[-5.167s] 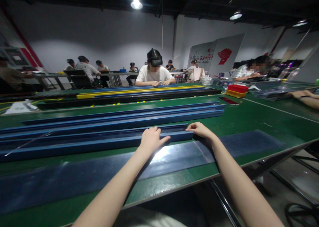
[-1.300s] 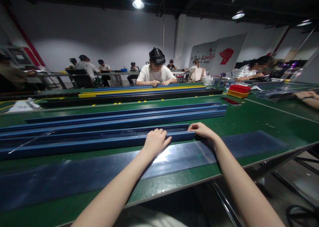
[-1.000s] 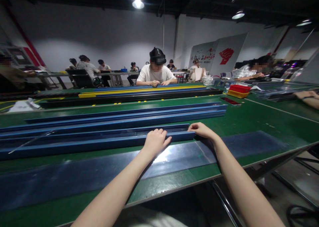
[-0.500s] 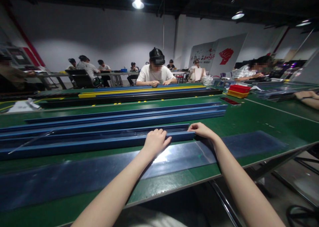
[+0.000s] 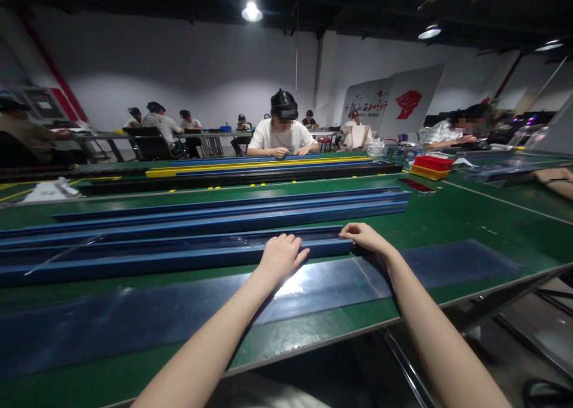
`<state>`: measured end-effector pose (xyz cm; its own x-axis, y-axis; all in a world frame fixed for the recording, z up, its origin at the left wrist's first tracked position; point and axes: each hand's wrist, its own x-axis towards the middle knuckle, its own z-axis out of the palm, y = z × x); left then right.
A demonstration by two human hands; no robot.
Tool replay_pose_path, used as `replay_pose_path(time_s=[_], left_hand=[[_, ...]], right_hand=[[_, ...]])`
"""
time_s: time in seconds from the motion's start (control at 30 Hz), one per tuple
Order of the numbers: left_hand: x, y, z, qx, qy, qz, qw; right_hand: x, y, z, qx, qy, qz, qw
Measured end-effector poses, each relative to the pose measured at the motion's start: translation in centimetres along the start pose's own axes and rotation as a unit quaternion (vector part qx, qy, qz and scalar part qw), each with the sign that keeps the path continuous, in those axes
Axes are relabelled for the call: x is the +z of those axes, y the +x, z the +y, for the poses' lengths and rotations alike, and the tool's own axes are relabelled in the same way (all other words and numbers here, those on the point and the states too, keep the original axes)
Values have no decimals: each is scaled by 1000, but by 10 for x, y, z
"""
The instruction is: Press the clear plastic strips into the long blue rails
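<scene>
A long blue channel profile (image 5: 179,261) lies across the green table, its trough facing up. Over its near wall, close to the right end, my left hand (image 5: 281,257) is curled with the fingers reaching into the trough. My right hand (image 5: 364,237) is at the channel's right end, thumb and forefinger pinched together; whatever is between them is too small to make out. Something clear and shiny lines the trough, and a thin clear strip (image 5: 67,252) sticks up from it at the left. In front, beneath my forearms, a wide transparent plastic sheet (image 5: 179,303) lies flat.
More blue profiles (image 5: 313,207) lie parallel behind. Farther back are yellow profiles (image 5: 268,164) and a black one (image 5: 250,177). A phone (image 5: 416,185) and red and yellow bins (image 5: 430,166) sit at the right. Across the table a co-worker (image 5: 282,136) sits with both hands on the work.
The view has shifted slightly, so everything sits a little lower and further right. Both my hands keep their places on the blue channel profile.
</scene>
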<state>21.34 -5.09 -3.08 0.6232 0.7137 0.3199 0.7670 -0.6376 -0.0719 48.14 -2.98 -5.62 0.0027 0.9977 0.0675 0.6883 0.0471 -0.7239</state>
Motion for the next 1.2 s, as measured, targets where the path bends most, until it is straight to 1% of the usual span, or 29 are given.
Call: replay_pose_path(time_s=[0.1,0.2,0.3,0.4,0.53,0.6,0.63,0.67,0.7,0.77,0.8,0.83,0.87,0.93,0.97,1.1,1.2], left_hand=[[-3,0,-3,5,5,-10,1000],[-9,0,-8,5,6,-21,1000],[-17,-1,-15,6,0,-30,1000],[-25,-3,-24,9,0,-50,999],[-32,-7,-33,9,5,-80,997],[-34,-8,-37,6,5,-91,996],[-35,-9,-39,3,5,-95,995],[-36,-10,-41,-1,4,-97,995],[-37,-10,-43,-5,4,-100,995],[-38,-11,-47,-16,3,-107,994],[-38,-12,-48,-22,3,-112,993],[-38,-12,-50,-29,2,-119,993],[-38,-12,-51,-35,2,-123,992],[-38,-13,-53,-43,1,-125,991],[-38,-13,-54,-44,0,-124,991],[-38,-13,-55,-42,2,-118,992],[-39,-13,-56,-38,9,-110,993]], right_hand=[[0,-1,1,-4,9,9,1000],[0,-4,-3,-10,-6,38,999],[-1,-8,-12,-6,-30,84,996],[0,-13,-23,-8,-59,137,989],[2,-16,-37,-33,-115,238,964],[5,-18,-46,-37,-136,270,952],[7,-20,-52,-44,-149,272,950],[10,-21,-59,-55,-168,261,949],[14,-23,-66,-73,-195,234,949],[24,-28,-83,-133,-246,137,950],[30,-30,-91,-173,-265,89,944],[36,-32,-99,-213,-283,42,934],[42,-33,-105,-244,-307,12,920],[52,-32,-114,-263,-352,-17,898],[55,-31,-117,-263,-361,-27,894],[57,-25,-122,-257,-364,-58,893],[55,-23,-126,-258,-380,-71,886]])
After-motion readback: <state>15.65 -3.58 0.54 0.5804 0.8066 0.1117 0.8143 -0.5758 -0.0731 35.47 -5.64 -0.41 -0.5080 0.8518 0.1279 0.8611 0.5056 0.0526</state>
